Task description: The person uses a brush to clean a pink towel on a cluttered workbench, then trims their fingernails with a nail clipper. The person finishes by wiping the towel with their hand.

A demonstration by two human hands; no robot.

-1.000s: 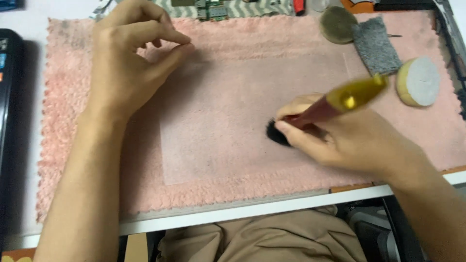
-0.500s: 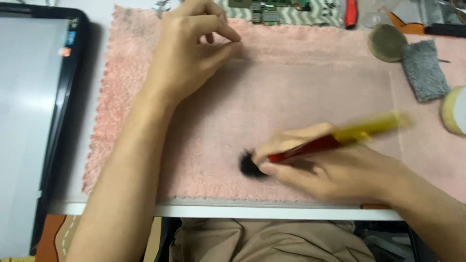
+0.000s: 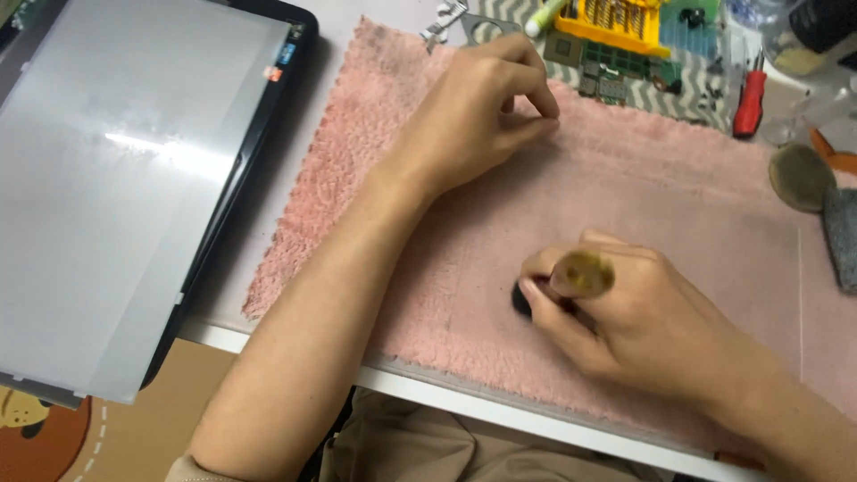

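My right hand point(image 3: 638, 321) grips a brush point(image 3: 580, 275) with a yellow handle, its end pointing toward the camera. The black bristle tip point(image 3: 520, 299) presses on the pink fluffy cloth point(image 3: 678, 205) near the table's front edge. My left hand point(image 3: 482, 120) rests on the far part of the cloth with its fingers curled and pinched together. Whether anything is between those fingertips is hidden.
A large flat screen point(image 3: 125, 170) with a black frame lies at the left. At the back are a yellow tool tray point(image 3: 625, 20), green circuit boards point(image 3: 616, 67) and a red-handled screwdriver point(image 3: 750, 100). A round dark pad point(image 3: 801, 177) and a grey block point(image 3: 841, 236) lie at the right.
The view has swung left, bringing the flat screen fully in. The brush has tipped from lying sideways to standing on end toward the camera. My left hand keeps its place on the cloth.
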